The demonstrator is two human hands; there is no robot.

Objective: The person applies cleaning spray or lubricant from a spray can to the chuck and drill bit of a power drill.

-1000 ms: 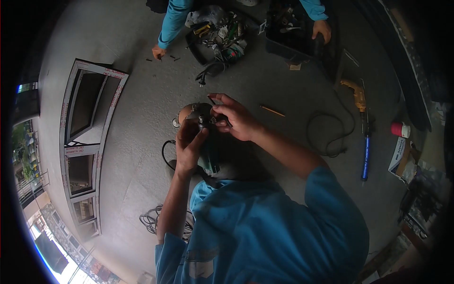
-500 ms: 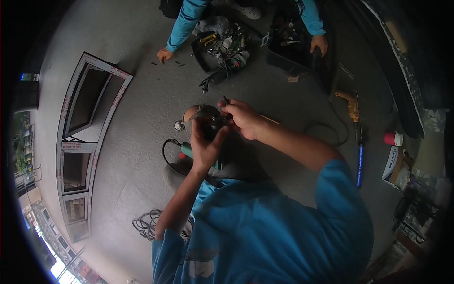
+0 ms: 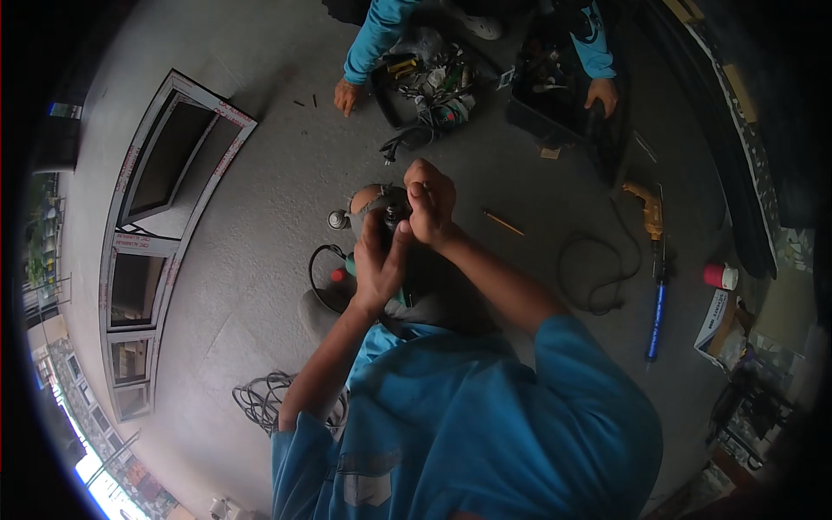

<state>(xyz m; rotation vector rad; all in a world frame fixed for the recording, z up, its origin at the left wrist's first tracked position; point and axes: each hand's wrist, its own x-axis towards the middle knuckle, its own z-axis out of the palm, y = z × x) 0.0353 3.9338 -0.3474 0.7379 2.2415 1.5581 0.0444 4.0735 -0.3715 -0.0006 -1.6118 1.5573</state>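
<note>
The grinder (image 3: 373,205) was held above the floor (image 3: 260,260), in front of the chest. The left hand (image 3: 379,264) was raised from a bent elbow, its fingers wrapped tightly round the tool's body. The right hand (image 3: 431,204) was brought in from the side, wrist bent, fingers bunched together and clamped on the grinder's head.

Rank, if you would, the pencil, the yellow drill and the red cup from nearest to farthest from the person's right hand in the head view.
From the right hand, clenched at the power tool:
1. Pencil, on the floor just to the hand's right.
2. Yellow drill, farther right.
3. Red cup, far right and lower.
</note>
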